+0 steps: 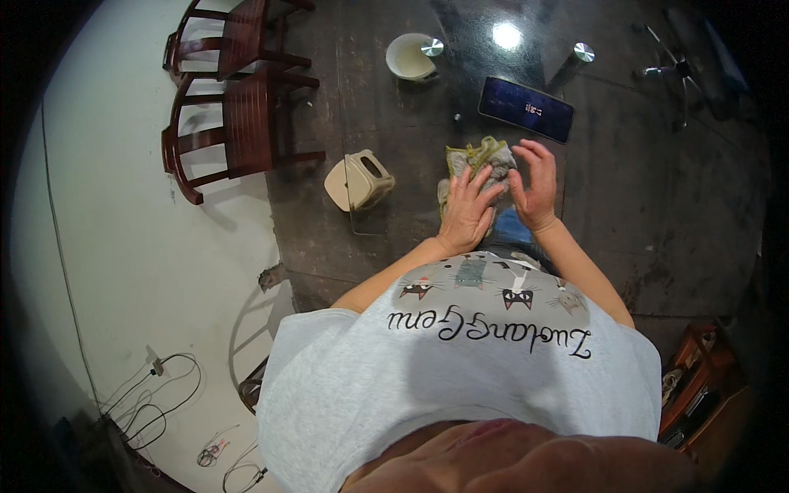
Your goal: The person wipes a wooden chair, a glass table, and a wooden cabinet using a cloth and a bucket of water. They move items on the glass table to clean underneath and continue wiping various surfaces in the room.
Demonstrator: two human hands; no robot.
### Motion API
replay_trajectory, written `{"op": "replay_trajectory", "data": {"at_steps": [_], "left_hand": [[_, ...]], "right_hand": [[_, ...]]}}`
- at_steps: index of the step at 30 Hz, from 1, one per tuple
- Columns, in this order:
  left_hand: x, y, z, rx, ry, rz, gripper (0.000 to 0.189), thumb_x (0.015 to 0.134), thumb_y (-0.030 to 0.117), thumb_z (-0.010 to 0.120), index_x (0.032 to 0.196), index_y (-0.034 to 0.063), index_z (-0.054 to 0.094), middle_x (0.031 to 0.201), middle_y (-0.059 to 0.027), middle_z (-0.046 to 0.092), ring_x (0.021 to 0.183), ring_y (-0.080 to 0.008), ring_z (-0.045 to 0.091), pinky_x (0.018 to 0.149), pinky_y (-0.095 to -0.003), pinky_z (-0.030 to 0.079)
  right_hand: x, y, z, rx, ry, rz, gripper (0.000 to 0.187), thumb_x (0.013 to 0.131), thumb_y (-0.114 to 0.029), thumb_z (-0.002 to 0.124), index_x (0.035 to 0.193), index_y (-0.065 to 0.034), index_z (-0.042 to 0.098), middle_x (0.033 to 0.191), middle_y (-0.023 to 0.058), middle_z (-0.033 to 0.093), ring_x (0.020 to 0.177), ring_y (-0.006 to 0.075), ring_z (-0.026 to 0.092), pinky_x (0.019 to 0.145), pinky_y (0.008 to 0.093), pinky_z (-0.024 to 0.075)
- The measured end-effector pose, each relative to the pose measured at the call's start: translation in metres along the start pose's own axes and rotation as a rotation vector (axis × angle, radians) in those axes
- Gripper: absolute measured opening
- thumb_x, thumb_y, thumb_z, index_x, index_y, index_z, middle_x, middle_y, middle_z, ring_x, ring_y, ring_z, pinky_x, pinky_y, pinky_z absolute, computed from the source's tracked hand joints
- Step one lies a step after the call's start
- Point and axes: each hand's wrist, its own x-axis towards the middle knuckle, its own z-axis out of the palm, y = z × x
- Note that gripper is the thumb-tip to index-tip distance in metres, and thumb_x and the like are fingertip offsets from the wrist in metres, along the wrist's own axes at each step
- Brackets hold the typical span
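Observation:
A crumpled grey cloth with yellow-green edging [456,159] lies before me on a dark, see-through glass tabletop [407,179]. My left hand [470,212] rests palm down on the cloth, its fingers spread over the folds. Just right of it, my right hand [537,182] is raised with its fingers curved and apart. Its thumb and fingertips are close to the cloth's right edge; whether they touch it I cannot tell. Beyond the hands lies a smartphone [524,111] with its screen lit. A small round object [457,117] sits left of the phone.
A beige plastic stool [370,182] stands partly under the table's left edge. Through the glass show a white basin [407,58] and metal leg discs [584,52]. Two dark-red wooden chairs [246,123] line the white wall at left. Cables [163,376] hang lower left; wooden furniture [703,388] is lower right.

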Motion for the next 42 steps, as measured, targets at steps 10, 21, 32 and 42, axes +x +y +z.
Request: {"op": "replay_trajectory", "data": {"at_steps": [10,21,32,42], "left_hand": [[0.146,-0.028,-0.018,0.210,0.022,0.138,0.093,0.068,0.036,0.084,0.146,0.0150,0.037,0.148,-0.0100,0.042,0.141,-0.0366,0.030,0.108,-0.0633,0.026],[0.180,-0.110,-0.025,0.658,0.288,-0.131,0.097,0.065,0.065,0.077,0.137,0.0080,0.044,0.122,-0.0137,0.058,0.113,-0.0329,0.055,0.092,-0.0511,0.042],[0.133,-0.105,-0.032,0.289,0.284,0.286,0.055,0.083,0.022,0.070,0.131,0.0033,0.051,0.133,-0.0193,0.047,0.125,-0.0394,0.043,0.106,-0.0481,0.034],[0.127,-0.100,-0.015,0.352,0.057,0.243,0.053,0.084,0.031,0.068,0.132,0.0127,0.055,0.145,-0.0145,0.045,0.135,-0.0352,0.041,0.107,-0.0513,0.033]], "right_hand": [[0.000,-0.008,0.013,-0.313,-0.405,-0.086,0.080,0.067,-0.044,0.080,0.135,-0.0126,0.051,0.141,0.0145,0.041,0.129,0.0348,0.039,0.097,0.0439,0.0380],[-0.016,-0.015,0.015,-0.276,-0.355,-0.038,0.079,0.069,-0.044,0.078,0.138,-0.0169,0.050,0.146,0.0117,0.040,0.136,0.0351,0.034,0.105,0.0485,0.0335],[0.032,0.033,0.021,-0.612,-0.223,-0.139,0.058,0.072,-0.053,0.071,0.123,-0.0274,0.063,0.145,0.0013,0.045,0.140,0.0364,0.029,0.104,0.0623,0.0268],[-0.017,0.132,-0.157,-1.053,0.284,0.346,0.057,0.087,-0.046,0.062,0.140,-0.0283,0.051,0.149,0.0062,0.041,0.139,0.0422,0.029,0.103,0.0631,0.0321]]}}
